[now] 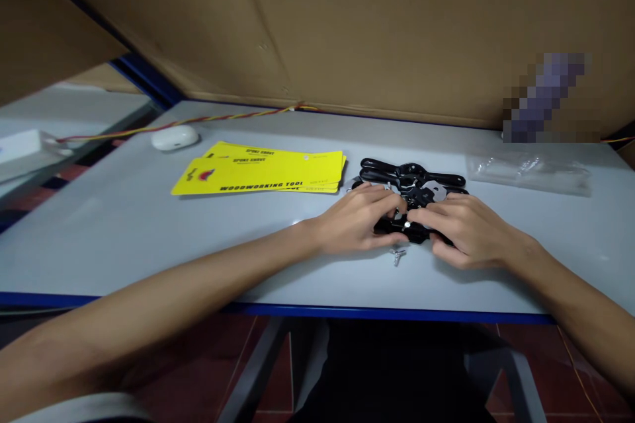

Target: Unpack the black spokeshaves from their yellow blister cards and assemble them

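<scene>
Both of my hands rest on the white table (149, 231) around a black metal spokeshave (404, 230). My left hand (354, 221) curls its fingers round the tool's left side. My right hand (469, 228) grips the right side, its fingertips pinching at the middle of the tool. Behind them lie more black spokeshaves (414, 178) in a small pile. A small silver wing screw (397, 255) lies on the table just in front of my hands.
Yellow cards (262, 172) printed "woodworking tool" are stacked to the left. A white earbud case (174, 137) and a red-yellow twisted wire (223, 117) lie at the back left. A clear plastic bag (528, 172) sits at the right. Cardboard walls (347, 26) enclose the back.
</scene>
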`<state>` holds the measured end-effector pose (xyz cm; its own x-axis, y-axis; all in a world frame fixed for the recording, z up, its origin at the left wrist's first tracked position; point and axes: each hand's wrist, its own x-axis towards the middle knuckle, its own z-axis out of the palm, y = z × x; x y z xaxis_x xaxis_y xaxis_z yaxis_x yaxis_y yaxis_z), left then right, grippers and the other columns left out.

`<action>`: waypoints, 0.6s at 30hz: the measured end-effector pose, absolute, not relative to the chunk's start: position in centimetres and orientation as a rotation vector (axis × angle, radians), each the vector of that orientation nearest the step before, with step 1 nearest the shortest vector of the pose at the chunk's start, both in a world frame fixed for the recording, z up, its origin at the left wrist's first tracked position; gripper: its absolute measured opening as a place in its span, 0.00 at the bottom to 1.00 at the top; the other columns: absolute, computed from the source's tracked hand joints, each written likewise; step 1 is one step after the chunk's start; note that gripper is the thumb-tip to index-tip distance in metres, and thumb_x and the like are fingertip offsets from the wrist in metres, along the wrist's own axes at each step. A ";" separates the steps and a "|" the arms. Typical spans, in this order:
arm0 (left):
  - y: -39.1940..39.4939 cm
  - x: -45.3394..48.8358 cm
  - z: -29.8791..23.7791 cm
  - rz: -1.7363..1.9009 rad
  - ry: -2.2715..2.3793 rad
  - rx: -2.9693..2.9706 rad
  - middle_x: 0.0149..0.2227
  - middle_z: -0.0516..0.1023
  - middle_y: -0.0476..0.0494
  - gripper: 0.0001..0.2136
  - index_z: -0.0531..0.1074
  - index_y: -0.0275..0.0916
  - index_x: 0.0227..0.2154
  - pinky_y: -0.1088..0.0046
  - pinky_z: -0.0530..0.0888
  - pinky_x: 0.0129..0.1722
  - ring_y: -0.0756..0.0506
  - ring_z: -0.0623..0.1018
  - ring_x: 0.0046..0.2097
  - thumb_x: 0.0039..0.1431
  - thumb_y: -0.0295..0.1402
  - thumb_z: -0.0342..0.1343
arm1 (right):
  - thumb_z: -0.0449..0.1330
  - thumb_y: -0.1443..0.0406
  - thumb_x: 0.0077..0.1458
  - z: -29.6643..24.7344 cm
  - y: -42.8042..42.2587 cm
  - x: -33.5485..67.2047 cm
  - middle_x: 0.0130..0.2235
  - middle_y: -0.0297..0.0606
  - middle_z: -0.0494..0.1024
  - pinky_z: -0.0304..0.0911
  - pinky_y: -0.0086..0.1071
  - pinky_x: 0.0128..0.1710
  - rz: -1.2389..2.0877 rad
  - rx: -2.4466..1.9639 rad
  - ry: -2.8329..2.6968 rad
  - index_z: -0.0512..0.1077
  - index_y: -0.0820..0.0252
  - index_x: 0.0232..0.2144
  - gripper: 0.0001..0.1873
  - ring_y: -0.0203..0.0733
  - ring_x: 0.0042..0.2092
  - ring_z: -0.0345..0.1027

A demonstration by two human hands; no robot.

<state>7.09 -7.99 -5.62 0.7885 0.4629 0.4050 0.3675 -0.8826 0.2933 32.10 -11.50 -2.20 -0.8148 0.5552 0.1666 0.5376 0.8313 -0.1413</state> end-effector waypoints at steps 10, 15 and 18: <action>-7.9 7.0 -5.9 0.749 0.575 2.801 0.36 0.79 0.45 0.17 0.70 0.39 0.40 0.67 0.71 0.40 0.45 0.77 0.37 0.70 0.50 0.52 | 0.50 0.69 0.55 -2.4 -11.7 31.8 0.30 0.36 0.75 0.48 0.36 0.32 0.210 -0.778 -2.844 0.76 0.59 0.37 0.15 0.38 0.29 0.57; -7.9 7.0 -6.0 0.750 0.572 2.803 0.37 0.79 0.46 0.16 0.70 0.39 0.42 0.67 0.70 0.41 0.45 0.78 0.37 0.69 0.49 0.54 | 0.50 0.69 0.56 -2.4 -11.7 31.9 0.30 0.36 0.76 0.49 0.36 0.33 0.207 -0.771 -2.816 0.77 0.59 0.40 0.16 0.38 0.28 0.58; -8.0 7.0 -6.0 0.746 0.566 2.809 0.37 0.80 0.46 0.16 0.70 0.39 0.42 0.66 0.71 0.41 0.45 0.78 0.38 0.70 0.49 0.53 | 0.50 0.69 0.57 -2.5 -11.7 31.9 0.31 0.36 0.77 0.50 0.36 0.33 0.201 -0.803 -2.791 0.76 0.60 0.40 0.15 0.38 0.28 0.59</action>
<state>6.99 -7.96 -5.99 0.8018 0.4049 0.4395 0.3144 -0.9113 0.2660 31.90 -11.68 -2.50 -0.8233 0.5379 0.1815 0.5064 0.8403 -0.1935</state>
